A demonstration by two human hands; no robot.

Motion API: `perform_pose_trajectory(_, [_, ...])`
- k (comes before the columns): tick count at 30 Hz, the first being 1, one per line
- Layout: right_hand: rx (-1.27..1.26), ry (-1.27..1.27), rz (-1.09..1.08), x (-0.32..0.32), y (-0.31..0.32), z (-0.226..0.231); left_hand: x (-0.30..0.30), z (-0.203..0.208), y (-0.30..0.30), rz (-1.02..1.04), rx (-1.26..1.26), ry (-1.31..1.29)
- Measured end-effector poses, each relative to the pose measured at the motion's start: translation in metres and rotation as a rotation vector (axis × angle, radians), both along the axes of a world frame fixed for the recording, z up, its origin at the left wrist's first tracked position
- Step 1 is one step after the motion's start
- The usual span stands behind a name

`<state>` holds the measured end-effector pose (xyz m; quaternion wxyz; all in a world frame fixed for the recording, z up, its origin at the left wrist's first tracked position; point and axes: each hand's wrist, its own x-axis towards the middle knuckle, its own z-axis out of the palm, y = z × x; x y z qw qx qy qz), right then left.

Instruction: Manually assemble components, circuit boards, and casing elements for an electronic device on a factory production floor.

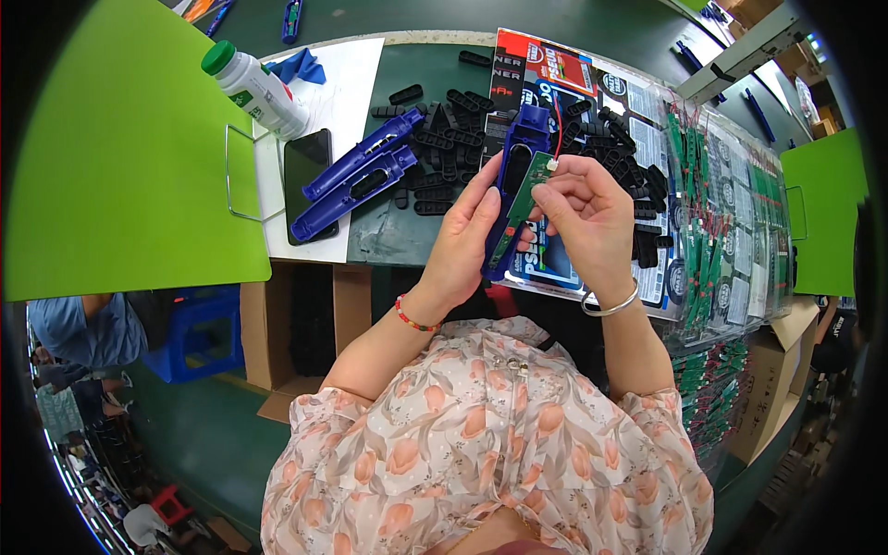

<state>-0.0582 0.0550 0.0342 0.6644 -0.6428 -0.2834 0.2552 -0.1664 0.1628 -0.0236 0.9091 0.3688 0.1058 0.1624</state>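
Note:
My left hand [464,242] is closed around a long blue plastic housing [528,125], held upright in front of me. A narrow green circuit board [524,199] lies slanted over the housing's lower part. My right hand [592,215] pinches the board near its upper end, thumb on its face. A white connector [552,165] with red wire [560,120] rises from that end. Two more blue housings [356,192] lie to the left, partly over a black phone [306,166]. Black rubber pieces [444,139] are heaped behind my hands.
A white bottle with a green cap [254,88] stands at the left by a green panel [120,148]. Printed sheets [638,102] cover the table to the right. Clear trays hold several circuit boards [708,213] there. Cardboard boxes [351,305] stand below the table edge.

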Motion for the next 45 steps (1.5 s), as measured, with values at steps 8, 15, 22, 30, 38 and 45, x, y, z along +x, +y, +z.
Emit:
perform_pose_trajectory(8, [-0.029, 0.069, 0.016, 0.006, 0.004, 0.001, 0.003, -0.001, -0.004, 0.043, 0.08, 0.003])
perform_pose_trajectory(15, [-0.052, 0.042, 0.011, 0.008, 0.002, 0.005, 0.005, 0.004, -0.003, 0.052, 0.103, 0.027])
perform_pose_trajectory(22, [-0.005, -0.088, -0.057, 0.004, 0.004, -0.008, 0.006, 0.003, -0.007, 0.098, 0.19, 0.077])
perform_pose_trajectory(30, [-0.028, -0.229, -0.177, -0.005, 0.013, -0.007, 0.006, -0.002, -0.013, 0.146, 0.32, 0.05])
perform_pose_trajectory(38, [-0.052, -0.268, -0.259, -0.008, 0.018, -0.012, 0.006, 0.0, -0.012, 0.153, 0.134, 0.066])
perform_pose_trajectory(45, [-0.113, -0.05, -0.081, 0.006, 0.023, -0.019, 0.005, 0.007, -0.009, 0.13, 0.168, 0.081])
